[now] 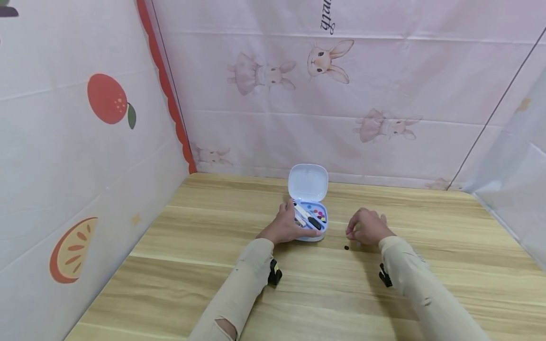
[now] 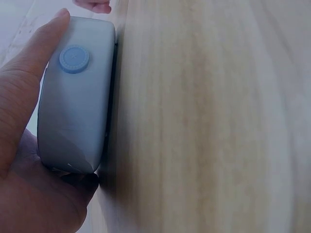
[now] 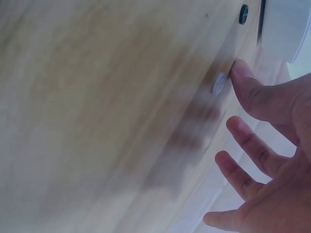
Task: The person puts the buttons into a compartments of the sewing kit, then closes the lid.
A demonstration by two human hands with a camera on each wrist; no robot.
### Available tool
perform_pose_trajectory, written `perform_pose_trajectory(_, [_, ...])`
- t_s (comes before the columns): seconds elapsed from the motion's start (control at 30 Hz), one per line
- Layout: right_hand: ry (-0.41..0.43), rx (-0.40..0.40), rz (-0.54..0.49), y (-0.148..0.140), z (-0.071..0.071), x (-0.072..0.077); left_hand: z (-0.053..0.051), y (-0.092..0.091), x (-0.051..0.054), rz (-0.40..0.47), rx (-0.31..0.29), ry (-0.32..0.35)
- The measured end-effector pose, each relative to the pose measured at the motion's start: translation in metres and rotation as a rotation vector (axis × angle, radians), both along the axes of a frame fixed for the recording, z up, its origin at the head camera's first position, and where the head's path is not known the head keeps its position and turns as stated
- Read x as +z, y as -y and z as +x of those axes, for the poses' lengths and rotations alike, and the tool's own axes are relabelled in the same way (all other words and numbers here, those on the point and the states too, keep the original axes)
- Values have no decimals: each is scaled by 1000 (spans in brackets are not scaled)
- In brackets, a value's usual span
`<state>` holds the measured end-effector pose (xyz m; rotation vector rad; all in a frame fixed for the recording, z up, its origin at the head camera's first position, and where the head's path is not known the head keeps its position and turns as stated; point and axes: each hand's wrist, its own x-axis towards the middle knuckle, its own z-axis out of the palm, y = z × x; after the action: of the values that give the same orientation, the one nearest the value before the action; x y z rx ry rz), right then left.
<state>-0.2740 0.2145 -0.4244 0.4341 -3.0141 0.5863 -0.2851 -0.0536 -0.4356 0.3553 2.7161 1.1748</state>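
Note:
A small light-blue box stands with its lid raised; colourful round pieces, a white-and-black tool and other small items lie inside. My left hand grips the box from the left, thumb along the front side, which carries a round blue button in the left wrist view. To the right of the box, my right hand is low over the table, thumb extended and the other visible fingers spread. By its thumb is a pale disc; whether they touch is unclear. A black disc lies between box and hand.
The wooden table runs back to a pink curtain printed with rabbits. A white sheet with fruit prints hangs on the left, and another pale sheet hangs on the right.

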Motion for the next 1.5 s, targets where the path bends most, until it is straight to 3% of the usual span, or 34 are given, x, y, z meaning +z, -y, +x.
perform_pose_trajectory(0.5, [-13, -16, 1, 4, 5, 5, 0, 1, 3, 13, -5, -1])
perform_pose_trajectory(1.03, [1, -12, -8, 3, 0, -2, 1, 1, 2, 9, -4, 7])
perform_pose_trajectory(1.5, [-40, -3, -149, 12, -1, 11, 0, 1, 2, 14, -4, 1])
